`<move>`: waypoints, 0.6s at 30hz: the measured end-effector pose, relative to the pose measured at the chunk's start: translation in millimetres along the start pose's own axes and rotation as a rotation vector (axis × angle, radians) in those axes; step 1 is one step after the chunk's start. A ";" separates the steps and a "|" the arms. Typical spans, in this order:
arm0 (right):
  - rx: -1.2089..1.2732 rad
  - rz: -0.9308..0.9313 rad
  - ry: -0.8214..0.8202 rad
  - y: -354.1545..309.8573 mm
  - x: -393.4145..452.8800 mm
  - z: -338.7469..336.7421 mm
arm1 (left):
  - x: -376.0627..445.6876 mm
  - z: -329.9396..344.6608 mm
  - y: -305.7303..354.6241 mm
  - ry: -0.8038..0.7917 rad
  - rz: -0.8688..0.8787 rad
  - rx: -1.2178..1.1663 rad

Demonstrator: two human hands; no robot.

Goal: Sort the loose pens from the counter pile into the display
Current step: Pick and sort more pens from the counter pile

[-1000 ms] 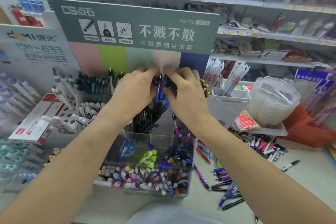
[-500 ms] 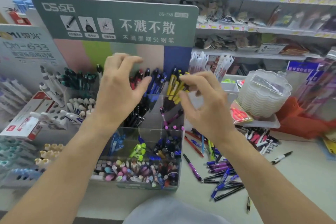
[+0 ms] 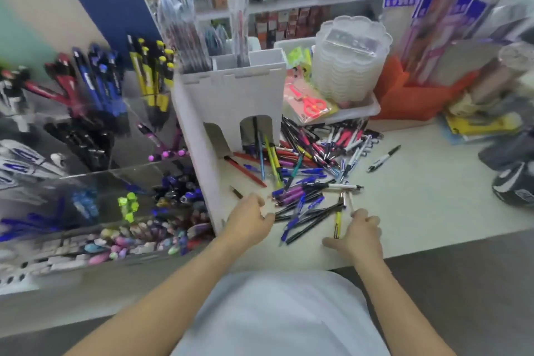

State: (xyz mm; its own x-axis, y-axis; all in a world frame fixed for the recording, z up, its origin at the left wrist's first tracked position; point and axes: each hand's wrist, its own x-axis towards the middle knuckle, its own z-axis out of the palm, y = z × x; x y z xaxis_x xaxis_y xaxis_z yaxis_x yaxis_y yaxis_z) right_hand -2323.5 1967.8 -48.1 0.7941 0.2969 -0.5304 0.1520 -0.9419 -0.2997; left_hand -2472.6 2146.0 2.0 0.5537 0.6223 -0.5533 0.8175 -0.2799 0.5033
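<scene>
The loose pen pile (image 3: pixel 306 170) lies spread on the pale counter (image 3: pixel 419 196), with black, blue, purple, red and white pens crossing each other. My left hand (image 3: pixel 250 220) hovers at the pile's near left edge, thumb and fingers apart around the ends of some black pens (image 3: pixel 306 217). At the near right edge, my right hand (image 3: pixel 359 235) has its fingers curled and its thumb out, right beside a yellow pen (image 3: pixel 337 222); a grip on it does not show. The clear pen display (image 3: pixel 138 153) stands at the left, blurred, with blue, yellow, red and black pens in its compartments.
A white divider box (image 3: pixel 231 95) stands between display and pile. Behind the pile are a white tray (image 3: pixel 364 110) with stacked clear lids and packaged scissors (image 3: pixel 312 102). A lone marker (image 3: pixel 384 157) lies to the right. An orange box (image 3: pixel 410 95) and dark items sit far right.
Both hands left the display's upper compartments and dropped to the near edge of the counter pile. The view swung right and down, so the display is now at the left.
</scene>
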 end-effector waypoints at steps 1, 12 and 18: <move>0.040 0.025 0.042 7.7 1.2 3.0 | 7.9 10.3 -4.2 0.032 -0.058 0.003; 0.300 -0.049 0.045 20.2 32.0 -5.4 | 65.3 51.7 2.4 0.410 -0.361 -0.194; 0.348 -0.044 -0.029 -9.6 55.0 -9.9 | 69.1 60.6 14.9 0.396 -0.340 -0.335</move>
State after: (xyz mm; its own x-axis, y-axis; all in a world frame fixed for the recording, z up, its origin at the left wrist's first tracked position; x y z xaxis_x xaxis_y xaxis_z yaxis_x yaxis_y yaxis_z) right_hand -2275.4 1991.7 -66.6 0.7735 0.3452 -0.5316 -0.0275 -0.8196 -0.5723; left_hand -2412.6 2140.5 -68.9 0.1182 0.8782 -0.4635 0.8079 0.1863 0.5590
